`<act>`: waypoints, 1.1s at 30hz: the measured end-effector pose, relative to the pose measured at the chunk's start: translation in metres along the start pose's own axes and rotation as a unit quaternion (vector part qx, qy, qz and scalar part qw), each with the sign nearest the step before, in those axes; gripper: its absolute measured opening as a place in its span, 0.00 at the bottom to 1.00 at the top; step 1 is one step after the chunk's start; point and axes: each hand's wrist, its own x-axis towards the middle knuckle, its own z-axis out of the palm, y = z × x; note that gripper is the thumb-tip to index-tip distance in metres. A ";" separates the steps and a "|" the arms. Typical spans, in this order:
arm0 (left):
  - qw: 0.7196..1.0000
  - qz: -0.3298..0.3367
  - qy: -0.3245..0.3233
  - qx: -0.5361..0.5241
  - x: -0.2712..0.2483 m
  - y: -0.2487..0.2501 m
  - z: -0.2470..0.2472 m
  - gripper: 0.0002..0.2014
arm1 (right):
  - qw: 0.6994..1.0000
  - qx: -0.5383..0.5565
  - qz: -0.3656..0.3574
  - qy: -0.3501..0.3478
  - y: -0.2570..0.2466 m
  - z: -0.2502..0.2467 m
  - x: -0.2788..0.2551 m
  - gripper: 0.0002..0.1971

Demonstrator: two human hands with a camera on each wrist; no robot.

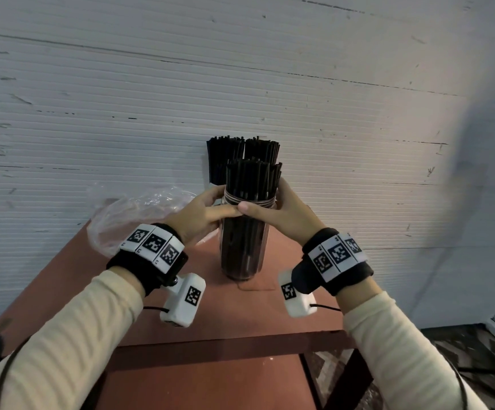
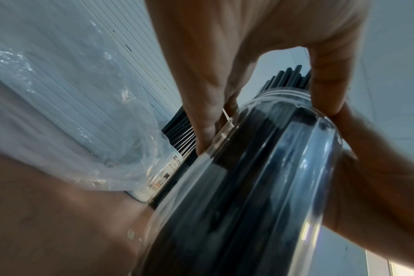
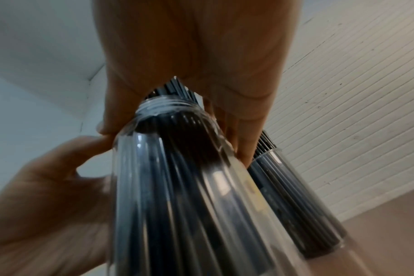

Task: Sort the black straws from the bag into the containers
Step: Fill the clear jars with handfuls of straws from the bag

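Observation:
A clear jar (image 1: 244,247) packed with black straws (image 1: 252,180) stands upright on the red-brown table (image 1: 204,324). Both hands grip its threaded neck. My left hand (image 1: 224,202) wraps it from the left, my right hand (image 1: 270,202) from the right, and the thumbs meet in front. In the left wrist view the fingers (image 2: 206,121) curl behind the jar (image 2: 260,186). The right wrist view has the palm (image 3: 189,46) over the jar (image 3: 189,186). A crumpled clear plastic bag (image 1: 133,211) lies to the left; I see no straws in it.
Two more containers of black straws (image 1: 225,161) (image 1: 262,149) stand right behind the jar, against the white ribbed wall (image 1: 240,84). One carries a white label (image 2: 168,168). The table's front edge (image 1: 228,347) is near me, with floor showing at the right.

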 end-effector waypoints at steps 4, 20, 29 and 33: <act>1.000 0.004 -0.018 0.012 0.009 0.002 0.003 0.19 | 1.000 -0.015 -0.017 0.004 0.008 -0.013 0.010 0.39; 0.909 0.016 0.358 0.213 0.131 -0.023 -0.041 0.57 | 0.967 -0.038 0.079 0.239 0.082 -0.106 0.088 0.35; 0.917 -0.068 0.341 0.196 0.145 -0.040 -0.051 0.43 | 0.956 -0.059 0.116 0.263 0.108 -0.083 0.153 0.38; 0.916 -0.073 0.339 0.203 0.147 -0.044 -0.052 0.40 | 0.955 -0.079 0.121 0.258 0.121 -0.076 0.160 0.41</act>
